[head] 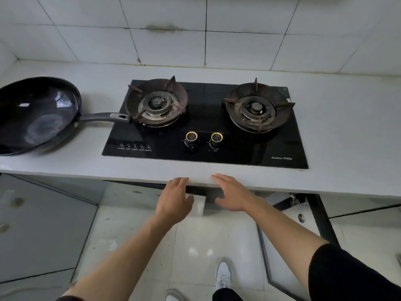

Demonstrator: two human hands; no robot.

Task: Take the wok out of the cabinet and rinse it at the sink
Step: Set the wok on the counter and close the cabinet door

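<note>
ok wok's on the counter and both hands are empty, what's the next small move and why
Probably reach the left hand over to the wok's handle and grip it. The wok already sits on the counter, both hands hover open at the edge, and no sink is in view.

A: We lose the wok (pixel 36 115) at the left frame edge, its rim's cut off there.
B: Yep. Cabinet (pixel 217 197) interior under the counter (pixel 108 168): dark, we can't tell what's inside.
A: Hob (pixel 204 148) touch icons & brand text too small to read.
B: Right shoe (pixel 224 275) partly behind the leg; left one cut by the bottom edge.
</note>
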